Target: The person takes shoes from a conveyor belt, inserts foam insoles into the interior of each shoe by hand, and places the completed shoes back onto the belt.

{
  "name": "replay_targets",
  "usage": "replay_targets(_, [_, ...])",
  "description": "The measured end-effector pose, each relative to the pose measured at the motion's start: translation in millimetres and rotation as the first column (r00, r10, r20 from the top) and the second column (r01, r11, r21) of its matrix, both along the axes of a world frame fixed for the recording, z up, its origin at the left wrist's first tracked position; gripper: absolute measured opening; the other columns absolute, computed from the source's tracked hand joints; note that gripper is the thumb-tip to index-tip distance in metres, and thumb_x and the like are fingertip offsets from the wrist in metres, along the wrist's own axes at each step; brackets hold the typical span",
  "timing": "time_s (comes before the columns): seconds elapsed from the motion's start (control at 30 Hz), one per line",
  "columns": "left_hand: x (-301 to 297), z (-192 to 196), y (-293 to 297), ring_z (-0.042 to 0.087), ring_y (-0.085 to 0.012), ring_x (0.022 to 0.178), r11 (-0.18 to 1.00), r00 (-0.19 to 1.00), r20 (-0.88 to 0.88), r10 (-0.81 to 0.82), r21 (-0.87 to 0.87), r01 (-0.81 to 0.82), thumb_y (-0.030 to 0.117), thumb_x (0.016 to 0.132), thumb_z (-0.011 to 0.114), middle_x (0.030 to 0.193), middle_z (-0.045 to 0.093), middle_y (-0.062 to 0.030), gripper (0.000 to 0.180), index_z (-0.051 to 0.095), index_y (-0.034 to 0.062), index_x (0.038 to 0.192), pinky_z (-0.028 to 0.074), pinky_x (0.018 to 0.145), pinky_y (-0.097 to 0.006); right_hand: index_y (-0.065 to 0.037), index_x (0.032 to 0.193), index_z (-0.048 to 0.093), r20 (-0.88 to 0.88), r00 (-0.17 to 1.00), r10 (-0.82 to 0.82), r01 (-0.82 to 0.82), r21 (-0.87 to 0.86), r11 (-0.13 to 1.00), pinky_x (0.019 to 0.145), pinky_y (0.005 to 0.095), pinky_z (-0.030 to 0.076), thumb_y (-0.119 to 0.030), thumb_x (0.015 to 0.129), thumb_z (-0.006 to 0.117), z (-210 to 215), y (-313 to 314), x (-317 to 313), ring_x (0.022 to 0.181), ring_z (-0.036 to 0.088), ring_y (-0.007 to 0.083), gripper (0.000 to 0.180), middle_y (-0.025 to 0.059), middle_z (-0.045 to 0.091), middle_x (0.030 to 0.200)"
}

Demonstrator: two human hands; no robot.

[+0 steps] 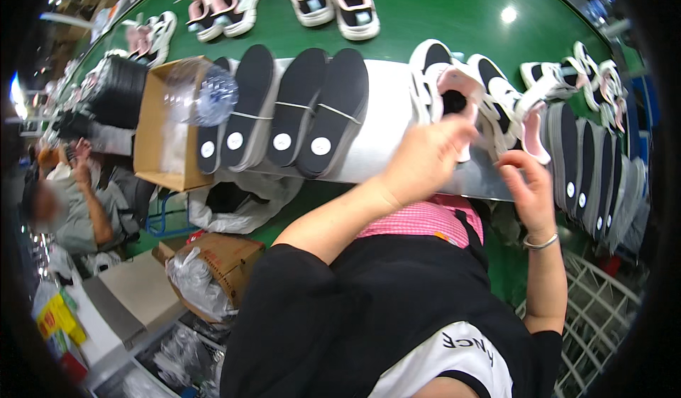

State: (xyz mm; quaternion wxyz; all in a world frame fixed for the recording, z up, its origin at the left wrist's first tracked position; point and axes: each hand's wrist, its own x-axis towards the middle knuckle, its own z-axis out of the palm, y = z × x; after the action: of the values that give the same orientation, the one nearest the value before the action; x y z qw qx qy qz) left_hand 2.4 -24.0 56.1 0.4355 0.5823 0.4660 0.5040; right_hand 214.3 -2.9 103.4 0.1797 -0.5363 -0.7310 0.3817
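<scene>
Two white, black and pink sneakers lie side by side on the silver bench in front of me. My left hand [429, 158] is at the heel end of the left sneaker [424, 79], overlapping its pink-lined opening. Its fingers are smeared by motion, so any grip is unclear. My right hand [528, 185], with a bracelet at the wrist, is just below the heel of the right sneaker [500, 100]. Its fingers are bent, thumb and forefinger apart, with nothing visible between them. Left of the sneakers rest banded stacks of black insoles [301, 107] with round white stickers.
A cardboard box [152, 128] with a clear plastic bottle [215, 96] stands left of the insoles. More insoles [567, 157] stand at right. Sneakers [352, 4] line the green surface [440, 8] behind. Another person [89, 210] sits at far left. A white wire rack [596, 306] is lower right.
</scene>
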Motion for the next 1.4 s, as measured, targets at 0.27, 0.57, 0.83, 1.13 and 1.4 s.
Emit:
replay_targets(0.27, [-228.9,-8.6,-11.0,0.053,-0.0295,0.098,0.379,-0.395,-0.707,0.587,0.671,-0.637,0.02,0.086,0.048,0.106,0.056,-0.0179,0.028,0.055,0.004,0.108,0.042,0.08,-0.037,-0.004,0.094,0.058,0.629,0.765,-0.139,-0.109,0.339,0.934,0.078,0.0411,0.043,-0.018,0.072,0.064,-16.3,32.1,71.5,0.093,0.053,0.0335,0.026,0.0182,0.055,0.098])
replay_targets(0.57, [-3.0,-12.4,5.8,0.054,-0.0239,0.09,0.927,0.853,-0.478,0.207,0.374,-0.015,0.025,0.073,0.065,0.096,0.056,-0.0106,0.04,0.053,0.0046,0.105,0.035,0.088,-0.037,-0.008,0.094,0.059,0.531,0.843,-0.084,-0.075,0.27,0.96,0.067,0.0419,0.045,-0.04,0.079,0.052,-5.0,4.1,60.9,0.079,0.058,0.0326,0.036,0.0152,0.061,0.084])
replay_targets(0.83, [9.2,-46.4,18.2,0.054,-0.0211,0.088,0.947,0.698,-0.697,0.163,0.308,0.087,0.021,0.072,0.062,0.091,0.058,-0.0052,0.024,0.054,0.0075,0.09,0.029,0.091,-0.044,-0.003,0.09,0.057,0.461,0.662,-0.591,0.266,0.592,0.76,0.072,0.0369,0.046,-0.027,0.076,0.061,8.3,52.4,194.1,0.085,0.057,0.0305,0.028,0.0145,0.059,0.09])
replay_targets(1.13, [100.8,-15.9,62.8,0.051,-0.0346,0.097,0.917,0.954,-0.228,0.197,0.387,-0.097,0.018,0.072,0.065,0.101,0.055,-0.0191,0.044,0.049,-0.0036,0.107,0.039,0.083,-0.041,-0.008,0.08,0.052,0.689,0.378,-0.618,0.444,0.451,0.774,0.066,0.0393,0.043,-0.043,0.066,0.069,10.3,62.8,217.8,0.077,0.059,0.0299,0.042,0.0122,0.061,0.077])
replay_targets(1.4, [131.8,-25.7,93.6,0.059,-0.0363,0.069,0.997,0.958,-0.279,0.066,0.067,-0.05,0.02,0.075,0.058,0.073,0.06,-0.0189,0.027,0.05,0.0004,0.092,0.046,0.063,-0.043,-0.004,0.08,0.056,-0.228,0.832,-0.505,0.427,-0.319,0.846,0.051,0.0223,0.045,-0.024,0.083,0.056,82.4,9.5,137.4,0.054,0.056,0.0124,0.02,0.0065,0.059,0.073])
